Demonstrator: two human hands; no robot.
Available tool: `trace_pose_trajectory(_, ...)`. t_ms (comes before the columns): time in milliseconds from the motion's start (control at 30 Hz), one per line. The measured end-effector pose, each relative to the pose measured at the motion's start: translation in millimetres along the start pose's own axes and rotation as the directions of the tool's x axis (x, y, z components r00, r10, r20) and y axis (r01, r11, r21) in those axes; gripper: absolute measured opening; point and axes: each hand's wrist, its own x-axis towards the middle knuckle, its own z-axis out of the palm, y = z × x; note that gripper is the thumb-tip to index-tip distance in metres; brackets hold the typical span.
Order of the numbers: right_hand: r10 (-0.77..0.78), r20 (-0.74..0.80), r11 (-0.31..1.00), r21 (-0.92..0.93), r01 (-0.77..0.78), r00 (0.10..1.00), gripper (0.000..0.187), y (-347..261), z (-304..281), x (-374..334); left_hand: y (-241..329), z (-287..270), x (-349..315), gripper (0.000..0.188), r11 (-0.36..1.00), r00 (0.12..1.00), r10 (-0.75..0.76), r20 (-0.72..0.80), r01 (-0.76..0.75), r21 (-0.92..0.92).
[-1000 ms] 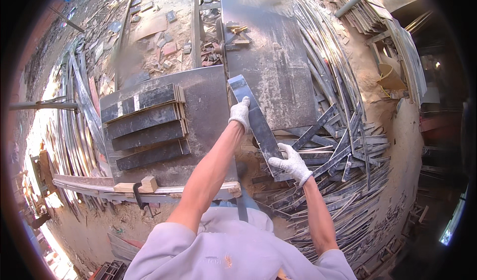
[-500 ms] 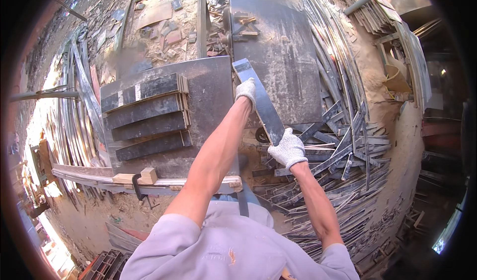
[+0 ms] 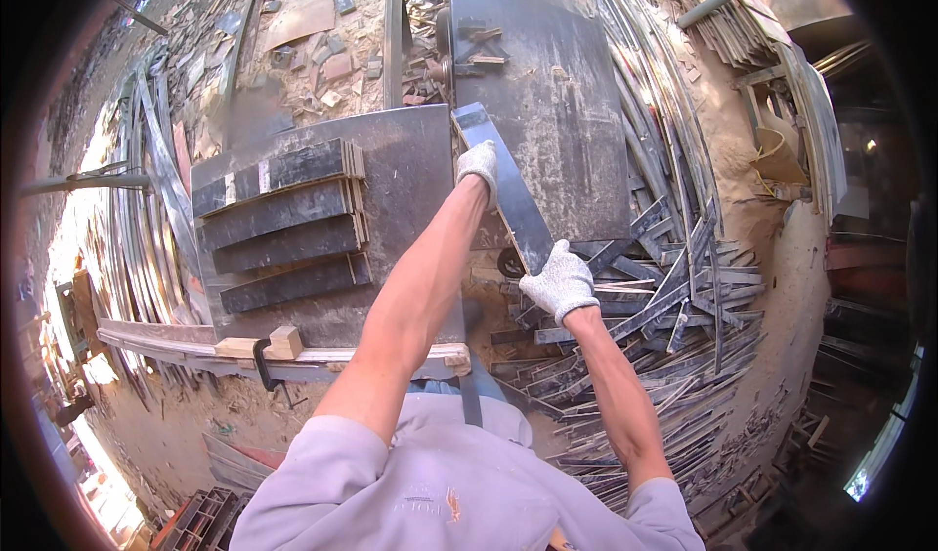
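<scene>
Both my hands wear pale grey knit gloves and grip one long dark board (image 3: 518, 199) with a smooth bluish-black face. My left hand (image 3: 478, 168) is closed round its left edge, toward the far end. At the near end, my right hand (image 3: 561, 283) is closed on the corner. The board slants from far left to near right, above the gap between two dark panels. On the left panel (image 3: 415, 175), just left of my left hand, lie several similar dark boards (image 3: 278, 229) in a stepped stack with pale layered ends.
A wooden rail (image 3: 322, 356) edges the left panel's near side, with a black clamp (image 3: 264, 365) and wood block (image 3: 285, 343) on it. Beyond my hands lies the right panel (image 3: 557, 111) with small offcuts. Narrow strips (image 3: 645, 356) pile up at right; scraps (image 3: 322, 53) litter the far ground.
The whole view has shifted slightly left. Both hands keep their hold on the board, which has moved a little farther away and left.
</scene>
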Motion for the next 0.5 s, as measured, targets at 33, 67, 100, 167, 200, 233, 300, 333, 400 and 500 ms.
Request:
trace_pose_trajectory(33, 0.003, 0.003, 1.0, -0.002, -0.003, 1.0, 0.069, 0.3, 0.4, 1.1, 1.9, -0.1, 0.9, 0.058, 0.999, 1.0, 0.001, 0.011, -0.002, 0.041)
trace_pose_trajectory(67, 0.007, 0.006, 1.0, -0.004, -0.007, 1.0, 0.069, 0.5, 1.0, 2.1, 2.8, -0.1, 1.2, 0.058, 0.997, 1.0, 0.002, 0.023, -0.004, 0.082)
trace_pose_trajectory(100, 0.014, 0.007, 1.0, -0.005, -0.013, 1.0, 0.07, 1.0, 1.4, 3.4, 7.9, -0.4, -4.4, 0.057, 0.988, 0.999, 0.011, 0.04, -0.017, 0.153)
trace_pose_trajectory(167, 0.016, -0.008, 1.0, 0.005, -0.016, 1.0, 0.072, 3.5, 1.9, 4.7, 20.6, 2.8, -20.0, 0.057, 0.953, 0.996, 0.026, 0.084, -0.05, 0.298)
trace_pose_trajectory(200, -0.01, -0.013, 1.0, 0.001, 0.01, 1.0, 0.073, -2.6, 0.6, 4.4, 18.8, -4.3, -10.1, 0.055, 0.959, 0.995, 0.082, 0.048, -0.092, 0.268)
trace_pose_trajectory(233, 0.0, -0.001, 1.0, 0.012, 0.0, 1.0, 0.075, -7.8, -2.5, 5.9, 18.6, -5.3, 0.2, 0.054, 0.959, 0.991, 0.135, 0.026, -0.137, 0.248)
trace_pose_trajectory(300, -0.004, -0.034, 0.999, 0.053, 0.006, 0.999, 0.072, -12.8, 0.8, 17.2, 21.4, -3.2, 9.6, 0.055, 0.964, 0.995, 0.096, -0.002, -0.092, 0.249)
trace_pose_trajectory(333, -0.023, -0.071, 0.997, 0.078, 0.029, 0.997, 0.071, -12.7, 3.8, 19.6, 26.2, -1.5, 10.1, 0.056, 0.965, 0.997, 0.078, -0.013, -0.072, 0.251)
trace_pose_trajectory(400, -0.032, -0.059, 0.994, 0.101, 0.038, 0.998, 0.068, -5.2, 9.2, 7.2, 25.2, -9.7, 10.8, 0.055, 0.986, 0.998, 0.05, -0.049, -0.041, 0.16)
trace_pose_trajectory(500, -0.074, -0.118, 0.989, 0.117, 0.088, 0.99, 0.063, 48.1, 40.4, -13.0, -22.7, -9.4, -42.5, 0.068, 0.99, 0.99, 0.11, -0.086, -0.102, 0.096)
